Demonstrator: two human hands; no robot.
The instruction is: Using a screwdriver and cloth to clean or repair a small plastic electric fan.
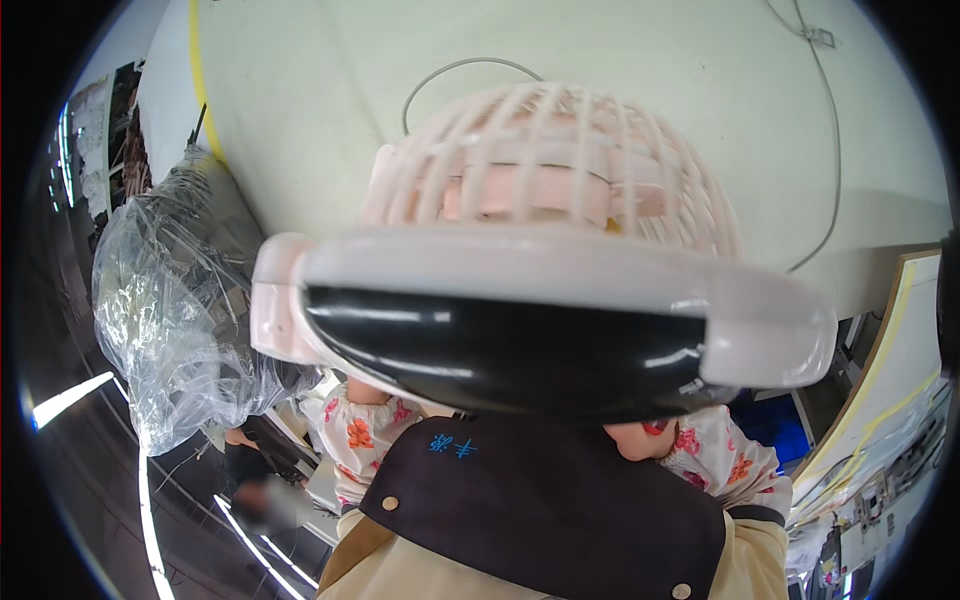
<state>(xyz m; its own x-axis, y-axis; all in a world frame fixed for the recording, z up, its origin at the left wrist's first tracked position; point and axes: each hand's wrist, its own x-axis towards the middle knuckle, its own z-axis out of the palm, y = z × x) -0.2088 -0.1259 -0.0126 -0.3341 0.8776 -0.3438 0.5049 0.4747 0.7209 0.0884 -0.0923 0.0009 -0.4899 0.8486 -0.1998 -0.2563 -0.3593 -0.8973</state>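
Note:
A large pale pink plastic appliance (560,245) fills the middle of the view, close to me. It has a slatted, domed cage (545,160) with pink parts inside, and a glossy black curved panel (520,350) faces me. My left hand (367,391) is at the appliance's lower left edge; only a bit near the wrist shows, its fingers hidden behind the housing. Under the lower right edge, my right hand (636,441) looks curled, with a small red spot (656,427) beside it. The housing hides most of that hand, and what it grips does not show.
A pale green surface (300,120) lies behind the appliance, with a thin grey cable (832,150) on the right. Crumpled clear plastic sheeting (165,310) bulges at left. Another person (265,500) is at the lower left. A yellow-edged board (890,330) stands at right.

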